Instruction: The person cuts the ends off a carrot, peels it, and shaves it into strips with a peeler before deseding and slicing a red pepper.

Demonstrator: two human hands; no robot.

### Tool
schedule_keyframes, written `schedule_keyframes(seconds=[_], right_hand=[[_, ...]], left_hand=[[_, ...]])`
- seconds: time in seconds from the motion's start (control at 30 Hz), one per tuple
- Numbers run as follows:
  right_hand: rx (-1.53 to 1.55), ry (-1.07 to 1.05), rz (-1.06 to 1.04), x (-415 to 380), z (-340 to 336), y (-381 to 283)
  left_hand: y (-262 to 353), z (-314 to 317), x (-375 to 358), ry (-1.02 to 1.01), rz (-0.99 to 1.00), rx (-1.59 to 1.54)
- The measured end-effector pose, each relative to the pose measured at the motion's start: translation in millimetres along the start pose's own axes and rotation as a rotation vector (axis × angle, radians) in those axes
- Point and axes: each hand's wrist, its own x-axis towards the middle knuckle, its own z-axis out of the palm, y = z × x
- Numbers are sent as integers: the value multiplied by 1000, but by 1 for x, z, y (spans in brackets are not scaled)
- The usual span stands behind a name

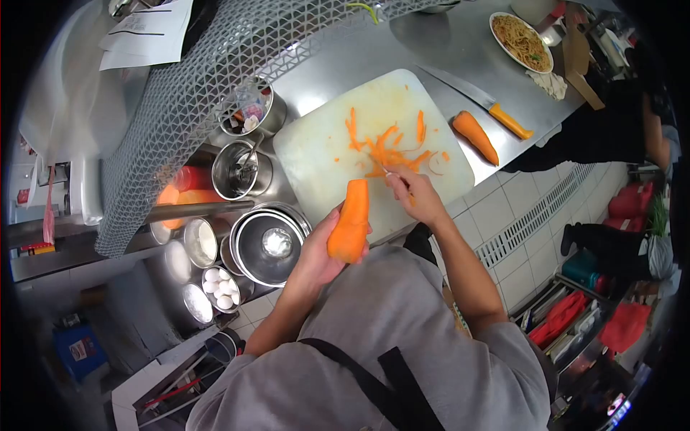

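Observation:
My left hand is wrapped round a thick peeled carrot, held with its narrower cut end pointing away from me, over the near edge of the white cutting board. My right hand is closed on a small peeler, mostly hidden by the fingers; its tip shows just right of the carrot's top, apart from it. Orange peel strips lie scattered over the middle of the board. A second, unpeeled-looking carrot rests on the steel counter to the right of the board.
A yellow-handled knife lies beyond the second carrot. A plate of noodles stands at the far right. Steel bowls, a pot and a container of eggs are at the left. Another person stands at the right.

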Motion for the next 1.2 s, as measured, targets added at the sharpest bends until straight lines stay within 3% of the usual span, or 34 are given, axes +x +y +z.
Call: schedule_keyframes(seconds=[0.03,0.13,0.2,0.23,0.3,0.4,0.63,0.7,0.8,0.87,0.97,1.07,1.2], right_hand=[[176,22,182,2,0,-2],[220,-28,184,-19,-4,-34],[81,-159,-6,-34,-10,-52],[79,-159,-5,-39,-14,-66],[-50,-274,-266,-45,-17,-89],[-156,-302,-241,-46,-20,-92],[-237,-37,-99,13,-4,-5],[61,-41,167,17,-7,-1],[23,-173,169,-7,-13,-37],[146,-153,-115,-22,-10,-65],[-30,-284,-208,-37,-16,-86],[-59,-252,-234,-38,-17,-86],[-130,-125,-129,-6,-2,-20]], left_hand=[[2,0,1,-14,7,-61],[2,-9,4,37,45,-78],[5,-6,7,49,53,-65],[6,-4,8,59,51,-49],[7,-1,10,67,47,-71],[10,7,14,82,35,-104],[8,5,14,34,30,-36],[7,4,16,43,30,-43],[6,-7,20,86,31,-74],[5,-9,17,112,14,-87],[11,-3,16,47,-31,-232],[11,3,13,154,-85,-288],[6,-9,10,-11,-55,-266]])
